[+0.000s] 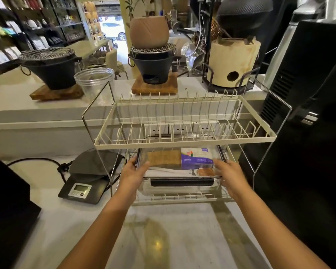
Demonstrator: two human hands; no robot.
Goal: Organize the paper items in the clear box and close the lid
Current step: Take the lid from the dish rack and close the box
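A clear plastic box [180, 188] with a dark latch at its front sits on the lower shelf of a two-tier wire rack [184, 140]. Inside I see brown paper napkins [164, 158], a purple-and-white tissue pack [196, 158], white folded paper [163, 172] and a small orange packet [206, 172]. My left hand [133, 171] grips the box's left front corner. My right hand [230, 174] grips its right front corner. The upper shelf hides the back of the box.
A digital scale [83, 183] with a black cord lies left of the rack. A stack of clear cups [94, 81], two black grill stoves [50, 68] on wooden boards and a clay stove [232, 63] stand on the raised counter. A black machine [306, 113] is on the right.
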